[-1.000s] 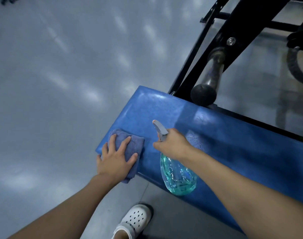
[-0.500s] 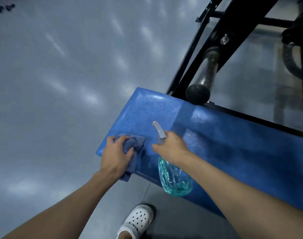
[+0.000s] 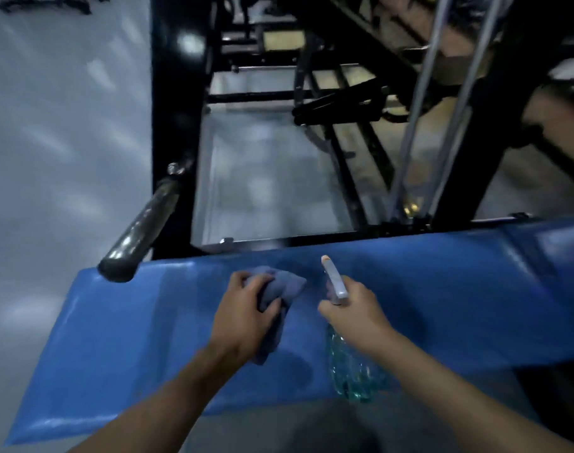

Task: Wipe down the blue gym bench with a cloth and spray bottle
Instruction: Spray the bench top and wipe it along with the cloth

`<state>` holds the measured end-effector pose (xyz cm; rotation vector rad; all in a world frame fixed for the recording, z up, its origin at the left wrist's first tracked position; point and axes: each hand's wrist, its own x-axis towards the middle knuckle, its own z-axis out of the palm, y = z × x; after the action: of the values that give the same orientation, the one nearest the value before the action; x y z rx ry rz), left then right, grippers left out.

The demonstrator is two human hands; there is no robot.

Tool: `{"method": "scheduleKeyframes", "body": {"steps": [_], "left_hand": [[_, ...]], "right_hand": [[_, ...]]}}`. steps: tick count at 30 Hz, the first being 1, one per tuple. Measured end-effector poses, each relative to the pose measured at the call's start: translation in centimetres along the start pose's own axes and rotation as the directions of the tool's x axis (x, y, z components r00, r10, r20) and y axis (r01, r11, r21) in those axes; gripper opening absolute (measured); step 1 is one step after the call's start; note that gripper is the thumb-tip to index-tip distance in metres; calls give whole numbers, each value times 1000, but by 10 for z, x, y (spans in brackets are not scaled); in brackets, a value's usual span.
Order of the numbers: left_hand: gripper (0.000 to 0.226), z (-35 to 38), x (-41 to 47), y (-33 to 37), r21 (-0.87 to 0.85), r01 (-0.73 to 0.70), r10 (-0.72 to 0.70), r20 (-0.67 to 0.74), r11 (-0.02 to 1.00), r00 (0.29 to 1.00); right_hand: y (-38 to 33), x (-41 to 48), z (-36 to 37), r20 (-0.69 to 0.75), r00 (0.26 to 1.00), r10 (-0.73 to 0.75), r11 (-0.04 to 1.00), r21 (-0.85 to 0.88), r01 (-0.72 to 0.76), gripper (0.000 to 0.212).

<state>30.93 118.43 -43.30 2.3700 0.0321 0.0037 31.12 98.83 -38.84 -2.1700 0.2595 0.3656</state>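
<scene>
Blue vinyl filled the lower half of my feed: the bench [image 3: 148, 338] ran across the view from left to right, its pad glossy, with both forearms reaching over its near edge. I saw the left hand [image 3: 243, 322] over the middle of the pad, fingers curled tight around a bunched grey-blue cloth [image 3: 285, 286]. The cloth's folds stuck out past the knuckles toward the far side, and a corner hung below the palm. The picture was smeared, so I could not tell whether the cloth pressed on the pad or sat just above it. Just beside it, the right hand [image 3: 357, 315] was wrapped round the neck of a spray bottle [image 3: 351, 371]. The pale spray head poked up past the fingers and pointed away from the person, toward the far edge of the bench. The clear bottle body, holding greenish-blue liquid, hung below the wrist over the near part of the pad. I could not make out whether a finger lay on the trigger. The two hands were close together but apart. Behind the bench stood a black metal frame [image 3: 171, 109], and a dark round bar [image 3: 142, 227] jutted from it over the pad's far left corner. Grey shiny floor [image 3: 50, 158] lay to the left.
</scene>
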Motion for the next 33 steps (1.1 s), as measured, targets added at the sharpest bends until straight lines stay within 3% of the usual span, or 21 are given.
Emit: {"method": "scheduleKeyframes", "body": {"steps": [3, 7, 11, 15, 21, 26, 30, 33], "left_hand": [[39, 36, 21, 104, -12, -149, 150, 99, 989, 984], [40, 91, 23, 254, -128, -371, 390, 188, 920, 902], [36, 158, -9, 411, -308, -558, 634, 286, 771, 718], [43, 228, -70, 589, -291, -712, 763, 362, 639, 536], [35, 293, -174, 837, -482, -773, 907, 296, 412, 299], [27, 332, -250, 984, -566, -762, 945, 266, 314, 192], [19, 375, -299, 1059, -633, -717, 946, 299, 292, 121], [21, 416, -327, 1107, -669, -681, 944, 311, 297, 106]], "right_hand": [[30, -29, -101, -187, 980, 68, 996, 66, -57, 21], [75, -87, -232, -453, 871, 190, 972, 209, -103, 12], [127, -166, -363, -649, 685, 330, 915, 400, -62, 19], [187, -257, -506, -803, 463, 375, 914, 404, -39, 10], [245, -395, -709, -930, 167, 327, 945, 327, -30, 12], [274, -493, -823, -950, -103, 294, 954, 298, -30, 16], [304, -551, -884, -935, -202, 291, 950, 308, -55, 20], [337, -577, -926, -920, -296, 256, 955, 289, -71, 26]]}}
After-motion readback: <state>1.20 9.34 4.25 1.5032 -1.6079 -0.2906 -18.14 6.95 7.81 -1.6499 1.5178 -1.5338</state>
